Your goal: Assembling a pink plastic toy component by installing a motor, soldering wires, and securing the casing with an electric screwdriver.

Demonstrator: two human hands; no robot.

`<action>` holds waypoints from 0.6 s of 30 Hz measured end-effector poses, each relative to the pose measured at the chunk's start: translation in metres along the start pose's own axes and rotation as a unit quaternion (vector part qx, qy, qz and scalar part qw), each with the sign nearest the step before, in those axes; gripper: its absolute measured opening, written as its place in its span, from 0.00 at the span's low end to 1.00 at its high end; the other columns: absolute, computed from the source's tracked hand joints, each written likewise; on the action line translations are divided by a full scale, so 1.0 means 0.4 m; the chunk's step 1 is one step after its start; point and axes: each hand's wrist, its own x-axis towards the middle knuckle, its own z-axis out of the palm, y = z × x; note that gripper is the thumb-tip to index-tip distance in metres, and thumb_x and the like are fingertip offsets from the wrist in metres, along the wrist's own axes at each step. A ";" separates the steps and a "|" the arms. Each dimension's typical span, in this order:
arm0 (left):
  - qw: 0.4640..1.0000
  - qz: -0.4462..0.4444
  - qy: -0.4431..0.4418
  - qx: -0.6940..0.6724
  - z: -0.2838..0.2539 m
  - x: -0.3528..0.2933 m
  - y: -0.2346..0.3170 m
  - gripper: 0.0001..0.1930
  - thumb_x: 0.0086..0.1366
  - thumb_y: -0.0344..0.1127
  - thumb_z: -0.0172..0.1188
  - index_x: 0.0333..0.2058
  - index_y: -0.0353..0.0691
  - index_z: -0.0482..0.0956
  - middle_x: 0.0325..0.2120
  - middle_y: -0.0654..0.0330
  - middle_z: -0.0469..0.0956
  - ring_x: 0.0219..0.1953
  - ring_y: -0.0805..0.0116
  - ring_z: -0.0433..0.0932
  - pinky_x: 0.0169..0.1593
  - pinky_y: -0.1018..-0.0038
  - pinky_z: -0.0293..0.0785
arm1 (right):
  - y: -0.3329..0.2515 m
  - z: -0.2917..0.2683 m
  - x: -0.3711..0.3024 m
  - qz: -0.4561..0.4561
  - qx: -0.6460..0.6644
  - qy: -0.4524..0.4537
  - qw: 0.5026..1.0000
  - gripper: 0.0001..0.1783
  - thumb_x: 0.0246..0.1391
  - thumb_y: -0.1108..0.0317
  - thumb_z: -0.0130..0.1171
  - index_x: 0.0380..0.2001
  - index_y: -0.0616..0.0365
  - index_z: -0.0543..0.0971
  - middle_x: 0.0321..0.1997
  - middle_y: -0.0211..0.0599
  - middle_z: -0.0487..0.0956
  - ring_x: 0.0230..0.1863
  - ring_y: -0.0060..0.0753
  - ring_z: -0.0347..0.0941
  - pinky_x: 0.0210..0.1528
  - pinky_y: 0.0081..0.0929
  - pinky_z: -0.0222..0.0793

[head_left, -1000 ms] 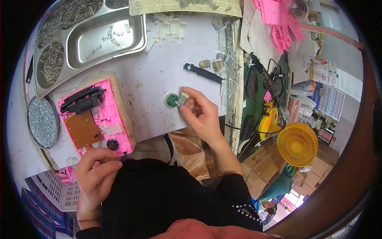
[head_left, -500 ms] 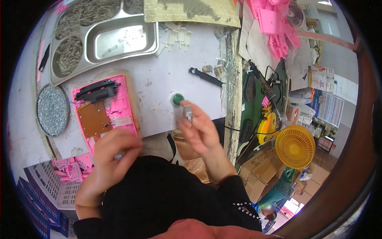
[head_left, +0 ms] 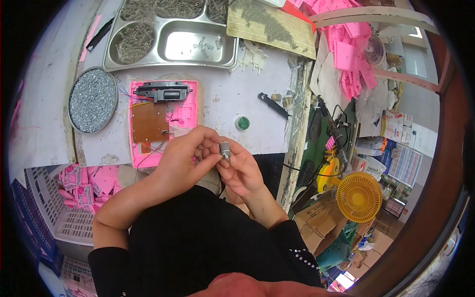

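Currently in hand: a small grey cylinder (head_left: 224,148) with a pale end is sitting between the two hands, above the near edge of the worktop (head_left: 221,94)
Right hand: the right hand (head_left: 243,174) is pinching the cylinder between thumb and fingers; fingertips are probably doing the holding because the part is so small
Left hand: the left hand (head_left: 189,154) is holding thumb and forefinger narrow against the cylinder's side; whether they are gripping it or something hidden, cannot tell
Pink housing: the pink housing (head_left: 189,106) is lying with its inside facing up, just beyond the left hand, presumably so the brown board (head_left: 150,121), black module (head_left: 163,92) and wires are staying reachable
Green pot: a small pot (head_left: 242,128) with green contents is standing to the right of the housing, apart from both hands, likely for easy reach
Steel tray: the compartment tray (head_left: 175,47) is lying at the back; its compartments are seemingly keeping the loose springs (head_left: 204,45) from the denser heaps
Oval dish: small bright metal pieces (head_left: 92,101) are filling a dish left of the housing, its rim probably stopping them from scattering
Black strip: a black strip (head_left: 273,105) is lying beyond the pot, near the worktop's right edge
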 end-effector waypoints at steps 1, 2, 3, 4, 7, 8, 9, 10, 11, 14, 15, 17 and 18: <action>1.000 0.001 0.002 -0.005 -0.001 -0.004 -0.002 0.14 0.65 0.22 0.65 0.47 0.35 0.74 0.33 0.63 0.79 0.35 0.79 0.78 0.37 0.80 0.74 | 0.001 0.001 0.000 -0.002 -0.011 -0.003 1.000 0.31 0.65 0.68 0.61 0.69 0.61 0.66 0.38 0.34 0.75 0.29 0.22 0.70 0.17 0.11 0.55; 1.000 0.002 0.004 -0.010 -0.002 -0.008 -0.003 0.14 0.65 0.22 0.65 0.47 0.35 0.74 0.33 0.63 0.79 0.35 0.79 0.78 0.37 0.80 0.74 | 0.003 0.002 0.000 -0.004 -0.022 -0.005 1.000 0.31 0.65 0.68 0.61 0.68 0.62 0.66 0.38 0.34 0.76 0.29 0.22 0.71 0.17 0.12 0.55; 1.000 0.002 0.004 -0.010 -0.005 -0.012 -0.004 0.14 0.65 0.21 0.66 0.47 0.35 0.73 0.33 0.63 0.79 0.34 0.79 0.78 0.37 0.80 0.74 | 0.005 0.003 -0.001 -0.008 -0.032 0.001 0.999 0.31 0.65 0.69 0.61 0.68 0.62 0.67 0.38 0.35 0.76 0.29 0.22 0.71 0.17 0.12 0.55; 1.000 0.002 0.003 -0.010 -0.007 -0.015 -0.005 0.14 0.65 0.21 0.66 0.47 0.36 0.73 0.33 0.63 0.79 0.34 0.79 0.78 0.37 0.80 0.74 | 0.008 0.004 -0.002 -0.011 -0.041 0.008 0.999 0.31 0.64 0.69 0.62 0.68 0.62 0.67 0.39 0.35 0.77 0.29 0.22 0.71 0.18 0.12 0.55; 1.000 0.020 0.011 -0.005 -0.007 -0.018 -0.007 0.14 0.64 0.22 0.66 0.46 0.34 0.73 0.31 0.60 0.80 0.31 0.76 0.78 0.35 0.77 0.76 | 0.003 0.021 -0.006 -0.018 -0.066 0.020 0.997 0.32 0.64 0.70 0.62 0.68 0.62 0.67 0.41 0.36 0.78 0.30 0.22 0.72 0.19 0.12 0.56; 0.999 0.029 0.014 -0.003 -0.005 -0.017 -0.009 0.14 0.64 0.23 0.66 0.46 0.34 0.73 0.31 0.58 0.80 0.29 0.74 0.79 0.34 0.76 0.77 | 0.000 0.025 -0.009 -0.019 -0.074 0.023 0.997 0.32 0.64 0.71 0.62 0.69 0.62 0.66 0.41 0.37 0.78 0.30 0.22 0.72 0.19 0.12 0.56; 0.999 0.027 0.018 0.001 -0.002 -0.016 -0.013 0.14 0.64 0.23 0.66 0.46 0.34 0.73 0.30 0.59 0.80 0.30 0.74 0.79 0.34 0.76 0.77 | -0.004 0.017 -0.011 -0.035 -0.078 0.017 0.996 0.31 0.64 0.71 0.62 0.68 0.62 0.67 0.41 0.36 0.79 0.30 0.21 0.72 0.19 0.12 0.57; 0.999 0.025 0.021 0.006 0.001 -0.019 -0.019 0.14 0.64 0.22 0.66 0.46 0.34 0.73 0.30 0.59 0.80 0.30 0.75 0.78 0.35 0.76 0.77 | -0.008 0.001 -0.012 -0.051 -0.082 0.011 0.995 0.31 0.64 0.72 0.62 0.68 0.62 0.67 0.41 0.36 0.79 0.30 0.20 0.72 0.19 0.13 0.57; 0.999 0.023 0.023 0.010 0.002 -0.022 -0.024 0.15 0.64 0.22 0.67 0.46 0.34 0.73 0.30 0.59 0.80 0.30 0.75 0.78 0.35 0.76 0.77 | -0.013 -0.015 -0.014 -0.067 -0.086 0.005 0.994 0.30 0.64 0.73 0.61 0.68 0.62 0.68 0.41 0.36 0.79 0.31 0.20 0.73 0.19 0.13 0.58; 0.999 0.003 0.035 0.011 -0.009 -0.031 -0.018 0.14 0.63 0.22 0.67 0.45 0.35 0.73 0.30 0.61 0.80 0.31 0.76 0.77 0.35 0.78 0.75 | -0.078 -0.060 -0.012 -0.215 -0.341 0.192 0.895 0.28 0.63 0.76 0.61 0.66 0.63 0.70 0.38 0.31 0.78 0.32 0.17 0.71 0.24 0.14 0.63; 0.999 0.004 0.034 0.013 -0.010 -0.033 -0.023 0.14 0.63 0.21 0.67 0.45 0.35 0.74 0.31 0.62 0.80 0.31 0.77 0.77 0.35 0.78 0.74 | -0.098 -0.115 -0.002 -0.267 -0.421 0.213 0.841 0.27 0.62 0.78 0.62 0.64 0.64 0.72 0.37 0.27 0.77 0.33 0.14 0.70 0.32 0.13 0.65; 0.999 0.006 0.034 0.017 -0.013 -0.033 -0.040 0.14 0.62 0.21 0.67 0.44 0.36 0.74 0.31 0.63 0.80 0.30 0.77 0.77 0.34 0.79 0.73 | -0.132 -0.136 -0.001 -0.253 -0.481 0.238 0.805 0.26 0.62 0.78 0.63 0.63 0.64 0.73 0.34 0.25 0.75 0.34 0.13 0.69 0.36 0.13 0.65; 0.999 -0.007 0.042 0.015 -0.012 -0.034 -0.045 0.13 0.62 0.20 0.67 0.43 0.36 0.74 0.31 0.63 0.80 0.31 0.77 0.77 0.34 0.79 0.72 | -0.135 -0.143 0.005 -0.254 -0.483 0.224 0.807 0.26 0.62 0.78 0.63 0.63 0.64 0.74 0.34 0.25 0.75 0.34 0.13 0.69 0.36 0.13 0.65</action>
